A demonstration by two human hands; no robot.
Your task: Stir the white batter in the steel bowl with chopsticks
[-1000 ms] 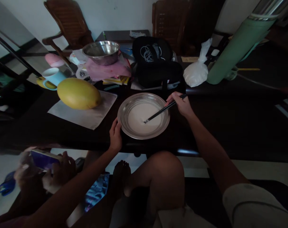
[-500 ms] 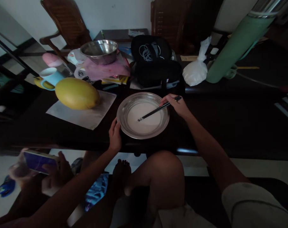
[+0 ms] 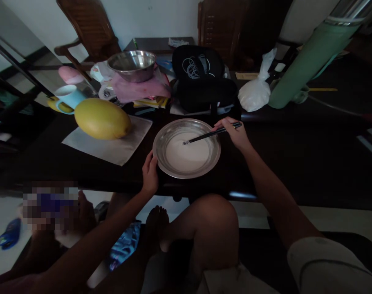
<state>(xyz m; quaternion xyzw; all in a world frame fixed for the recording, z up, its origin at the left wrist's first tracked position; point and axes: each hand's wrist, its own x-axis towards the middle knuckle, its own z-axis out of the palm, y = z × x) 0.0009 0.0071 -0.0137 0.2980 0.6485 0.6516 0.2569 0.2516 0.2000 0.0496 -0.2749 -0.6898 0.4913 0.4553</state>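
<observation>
A wide metal bowl (image 3: 164, 165) stands on the dark table before me, with a white liquid (image 3: 186, 157) in its bottom. My left hand (image 3: 150, 173) grips the bowl's left rim, fingers against its outer side. Over the right rim, my right hand (image 3: 236, 132) is closed around dark chopsticks (image 3: 202, 136). They slant down leftward, and their whitened tips are at the liquid's surface near the middle of the bowl. Whether the tips dip below the surface is hard to see.
A yellow melon-like fruit (image 3: 101, 118) lies on a pale sheet (image 3: 112, 153) at left. Behind are a light-blue mug (image 3: 70, 97), another metal bowl (image 3: 132, 73), a black case (image 3: 206, 92), a tied bag of white powder (image 3: 255, 96) and a tall green flask (image 3: 311, 61). Another person's hand (image 3: 86, 210) is at lower left.
The chopstick tips have shifted up and slightly right within the bowl, and my right hand has moved a little right. My left hand stays on the rim.
</observation>
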